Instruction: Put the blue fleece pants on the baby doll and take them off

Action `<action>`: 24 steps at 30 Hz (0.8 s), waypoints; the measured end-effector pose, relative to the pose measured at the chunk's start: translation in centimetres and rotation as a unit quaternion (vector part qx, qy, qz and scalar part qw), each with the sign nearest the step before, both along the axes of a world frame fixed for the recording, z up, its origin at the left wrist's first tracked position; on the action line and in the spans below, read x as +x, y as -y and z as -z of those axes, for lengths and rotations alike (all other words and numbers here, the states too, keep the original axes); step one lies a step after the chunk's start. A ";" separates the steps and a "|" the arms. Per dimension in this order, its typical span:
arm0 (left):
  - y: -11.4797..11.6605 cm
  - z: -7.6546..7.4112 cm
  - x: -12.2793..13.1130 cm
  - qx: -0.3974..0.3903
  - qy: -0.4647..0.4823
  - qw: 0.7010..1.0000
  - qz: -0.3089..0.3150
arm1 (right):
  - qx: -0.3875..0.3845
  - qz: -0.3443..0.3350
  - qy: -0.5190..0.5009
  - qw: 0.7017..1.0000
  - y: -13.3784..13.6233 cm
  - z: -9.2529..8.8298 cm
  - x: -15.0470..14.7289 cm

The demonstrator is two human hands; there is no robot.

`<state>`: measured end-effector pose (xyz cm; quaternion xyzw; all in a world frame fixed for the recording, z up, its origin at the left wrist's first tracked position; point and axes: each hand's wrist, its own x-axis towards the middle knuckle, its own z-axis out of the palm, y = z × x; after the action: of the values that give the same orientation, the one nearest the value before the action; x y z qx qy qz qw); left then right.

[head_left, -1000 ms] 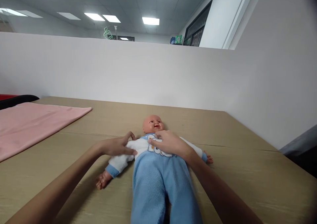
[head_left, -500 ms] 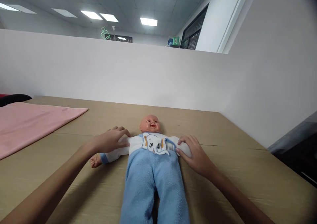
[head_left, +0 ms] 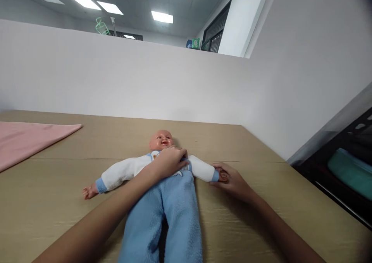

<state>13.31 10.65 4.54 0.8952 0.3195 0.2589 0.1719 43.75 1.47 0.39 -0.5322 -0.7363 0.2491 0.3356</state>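
Observation:
A baby doll [head_left: 161, 139] lies on its back, head away from me, in a white and blue outfit with blue fleecy legs [head_left: 180, 208]. My left hand [head_left: 170, 159] lies across its chest, fingers curled over the cloth by the shoulder on my right, hiding most of the elephant picture. At the end of the outstretched white sleeve [head_left: 203, 169], my right hand [head_left: 234, 182] is closed around the doll's small hand [head_left: 222, 175] near the blue cuff. The other doll arm [head_left: 122, 173] stretches out to the left, touched by neither of my fingers.
A pink cloth [head_left: 35, 141] lies on the brown tabletop [head_left: 52, 216] at the left. A white partition [head_left: 130, 80] rises behind the table. Beyond the right edge is a dark rack [head_left: 319, 173] with a green item [head_left: 348, 172] in it.
My left hand has moved right, from the doll's left-side sleeve to its chest. My right hand has slid down the other sleeve to the doll's hand, and that arm is now straightened outward. The view has turned right.

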 end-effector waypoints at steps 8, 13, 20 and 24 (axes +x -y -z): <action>1.3 -1.2 -1.4 -0.011 0.059 0.990 0.129 | 0.044 0.078 -0.218 0.972 -2.8 -1.2 -4.6; 1.8 -1.5 -2.3 0.005 0.095 0.980 0.174 | 0.117 0.052 -0.145 0.981 -3.9 -2.1 -9.6; 1.7 -1.2 -1.7 -0.173 0.264 0.940 0.129 | 0.146 0.005 -0.090 0.985 -1.9 -1.1 -11.5; 1.1 -1.1 -0.9 -0.272 0.285 0.914 0.097 | 0.122 -0.072 -0.067 0.988 -0.5 -1.6 -10.5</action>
<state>12.39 9.60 5.60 0.7289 0.2267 0.3880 0.5165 33.30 1.95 1.98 -0.4147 -0.7738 0.2159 0.4275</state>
